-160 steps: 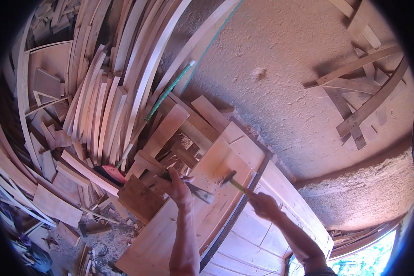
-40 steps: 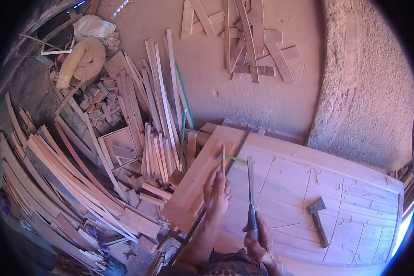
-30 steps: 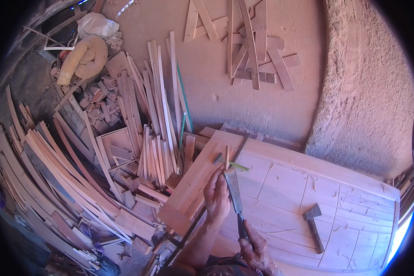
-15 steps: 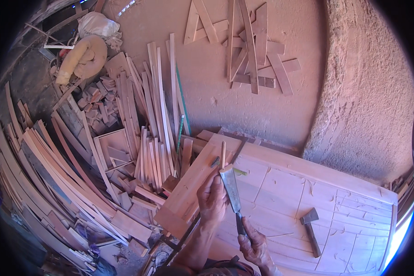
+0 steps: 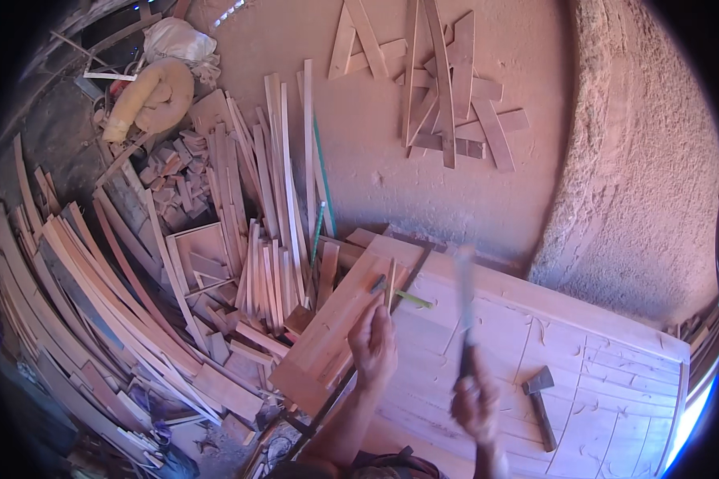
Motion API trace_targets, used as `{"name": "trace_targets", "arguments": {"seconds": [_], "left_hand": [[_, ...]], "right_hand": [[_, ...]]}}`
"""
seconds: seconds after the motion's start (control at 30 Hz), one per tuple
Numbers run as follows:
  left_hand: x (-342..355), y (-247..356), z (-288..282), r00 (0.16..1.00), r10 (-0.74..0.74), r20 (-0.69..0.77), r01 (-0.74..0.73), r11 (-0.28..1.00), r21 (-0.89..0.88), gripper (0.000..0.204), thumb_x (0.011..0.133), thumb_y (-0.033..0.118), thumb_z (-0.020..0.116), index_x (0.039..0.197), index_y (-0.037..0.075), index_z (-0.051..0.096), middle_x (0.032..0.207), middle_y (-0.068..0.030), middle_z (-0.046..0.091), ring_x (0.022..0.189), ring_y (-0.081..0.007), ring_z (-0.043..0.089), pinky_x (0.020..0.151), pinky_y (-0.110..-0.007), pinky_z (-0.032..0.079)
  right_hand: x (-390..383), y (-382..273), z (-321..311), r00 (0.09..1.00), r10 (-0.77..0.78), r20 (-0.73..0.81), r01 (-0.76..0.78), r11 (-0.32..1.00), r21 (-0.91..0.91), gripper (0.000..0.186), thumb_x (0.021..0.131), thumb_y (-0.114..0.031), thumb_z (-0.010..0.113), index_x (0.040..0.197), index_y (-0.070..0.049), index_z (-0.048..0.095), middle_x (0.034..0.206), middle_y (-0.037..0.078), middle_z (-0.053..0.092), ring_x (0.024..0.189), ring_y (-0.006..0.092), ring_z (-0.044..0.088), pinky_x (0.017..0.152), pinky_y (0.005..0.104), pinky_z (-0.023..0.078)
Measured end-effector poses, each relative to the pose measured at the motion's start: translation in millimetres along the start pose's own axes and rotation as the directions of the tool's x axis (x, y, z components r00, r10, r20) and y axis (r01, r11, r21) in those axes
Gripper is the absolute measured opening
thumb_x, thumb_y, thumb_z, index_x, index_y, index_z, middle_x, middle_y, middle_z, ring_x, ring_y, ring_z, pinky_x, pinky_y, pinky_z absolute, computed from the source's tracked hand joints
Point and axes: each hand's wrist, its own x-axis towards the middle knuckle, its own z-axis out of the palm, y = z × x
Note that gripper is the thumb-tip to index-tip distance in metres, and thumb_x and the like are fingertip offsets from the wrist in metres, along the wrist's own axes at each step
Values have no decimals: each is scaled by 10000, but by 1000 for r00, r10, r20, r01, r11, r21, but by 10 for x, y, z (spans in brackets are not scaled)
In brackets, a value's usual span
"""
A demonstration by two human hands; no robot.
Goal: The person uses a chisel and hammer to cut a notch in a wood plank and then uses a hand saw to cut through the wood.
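My left hand [image 5: 374, 343] is closed round a thin strip of wood [image 5: 391, 281] that stands upright out of its fingers. It is over the left part of a pale wooden panel [image 5: 487, 367] with grooved lines and loose shavings. My right hand [image 5: 476, 399] grips the dark handle of a wide-bladed chisel [image 5: 465, 287], raised and smeared by motion, apart from the strip. Just beyond my left hand lies a tool with a green handle [image 5: 415, 299]. A hatchet-like tool with a dark head [image 5: 538, 380] rests on the panel to the right of my right hand.
A thick reddish board [image 5: 319, 351] lies along the panel's left end. Many long wood strips [image 5: 112, 295] and offcuts [image 5: 176, 176] are piled at the left. Wooden pieces [image 5: 455, 88] hang on the wall, and a yellowish coiled hose [image 5: 164, 96] is at the back left.
The chisel has swung away from the wood strip to the right, and my right hand has moved up and right with it. My left hand still holds the strip, slightly shifted.
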Motion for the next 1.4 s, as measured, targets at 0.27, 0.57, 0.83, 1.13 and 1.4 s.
{"name": "trace_targets", "arguments": {"seconds": [0.27,0.57,0.83,1.13,1.4], "left_hand": [[137,-125,167,978,207,39,-211,964,164,291,1045,66,462,1292,-30,582,829,73,519,667,1,417,572,-170,338],[-388,53,119,877,290,383,-440,805,398,334,1032,126,497,1293,-67,576,1207,-126,653,1109,-156,588,943,-289,462],[1,45,16,884,-468,16,453,848,-276,215,1043,317,508,982,113,528,712,35,473,532,-60,450,408,-209,320],[-15,-51,109,987,-131,93,136,990,-47,267,1081,200,411,1236,39,556,710,73,452,545,9,370,457,-187,297],[60,90,58,982,-86,167,90,996,-16,315,1073,133,417,1338,9,531,765,58,479,616,9,396,526,-168,325]], "right_hand": [[-376,145,307,986,38,163,-28,997,-67,541,1005,-70,508,1526,-145,382,738,-22,545,559,48,495,519,239,447],[247,278,267,974,-214,-69,198,962,-186,526,1019,-136,524,1516,-67,368,702,-7,541,542,66,505,512,248,458],[-152,129,80,996,72,57,-78,991,110,542,1011,-151,542,1523,-95,371,745,19,565,546,69,521,501,250,454],[-452,109,279,977,59,206,-47,997,-65,551,1008,-86,501,1536,-143,355,769,7,562,576,64,525,539,261,471],[-474,57,283,970,111,218,-114,994,-1,550,1011,-100,508,1537,-164,358,765,0,564,572,57,515,534,255,462]]}}
